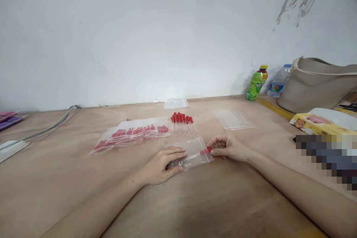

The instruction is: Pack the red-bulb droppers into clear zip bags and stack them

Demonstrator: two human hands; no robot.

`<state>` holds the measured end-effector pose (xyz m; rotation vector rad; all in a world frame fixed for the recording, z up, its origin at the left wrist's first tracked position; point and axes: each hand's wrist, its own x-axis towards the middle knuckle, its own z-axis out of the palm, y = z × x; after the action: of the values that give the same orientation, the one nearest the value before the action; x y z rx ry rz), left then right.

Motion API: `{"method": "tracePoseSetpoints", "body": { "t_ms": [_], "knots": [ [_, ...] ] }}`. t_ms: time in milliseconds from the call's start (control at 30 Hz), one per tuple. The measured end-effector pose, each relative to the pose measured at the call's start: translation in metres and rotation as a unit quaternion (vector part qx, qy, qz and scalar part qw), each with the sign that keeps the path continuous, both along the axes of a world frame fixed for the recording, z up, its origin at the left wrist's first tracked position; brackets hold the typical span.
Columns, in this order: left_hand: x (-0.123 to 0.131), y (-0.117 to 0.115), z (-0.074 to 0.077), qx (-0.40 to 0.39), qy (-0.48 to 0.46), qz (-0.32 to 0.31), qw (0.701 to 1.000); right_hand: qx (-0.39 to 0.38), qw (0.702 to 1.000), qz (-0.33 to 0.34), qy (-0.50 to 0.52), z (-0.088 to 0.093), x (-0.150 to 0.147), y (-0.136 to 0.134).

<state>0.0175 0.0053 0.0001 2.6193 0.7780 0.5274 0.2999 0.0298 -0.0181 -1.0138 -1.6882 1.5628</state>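
A small clear zip bag (194, 151) lies on the brown table (195, 200) between my hands. My left hand (164, 164) rests on the bag's left end, thumb and fingers pinching it flat. My right hand (227, 146) is closed in a pinch on the red bulb of a glass dropper (205, 151), which sits at the bag's right opening. Behind the bag lies a loose row of red-capped droppers (182, 122). To their left is an overlapping pile of filled bags (131, 135) with red droppers inside.
A stack of empty clear bags (232, 119) lies at the right rear, more plastic (175, 103) by the wall. A green bottle (257, 83), water bottle (279, 81), beige bag (318, 83) and tissue box (320, 123) stand far right. A grey cable (41, 131) runs at left.
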Motion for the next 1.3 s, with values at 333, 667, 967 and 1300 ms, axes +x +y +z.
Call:
{"method": "tracePoseSetpoints", "body": {
  "t_ms": [333, 667, 967, 1300],
  "knots": [
    [0.001, 0.001, 0.0, -0.006, 0.006, 0.006, 1.0, -0.035, 0.996, 0.046, 0.062, 0.006, -0.014, -0.01],
    [0.004, 0.003, 0.001, -0.005, 0.003, 0.006, 1.0, -0.031, 0.995, -0.073, -0.068, 0.006, -0.022, -0.009],
    [0.011, 0.01, -0.003, 0.02, 0.004, 0.015, 1.0, -0.057, 0.991, -0.099, -0.073, 0.013, -0.024, -0.014],
    [-0.004, 0.011, -0.003, 0.003, -0.015, 0.013, 1.0, -0.064, 0.984, -0.154, -0.061, 0.005, -0.025, -0.011]
  ]
}}
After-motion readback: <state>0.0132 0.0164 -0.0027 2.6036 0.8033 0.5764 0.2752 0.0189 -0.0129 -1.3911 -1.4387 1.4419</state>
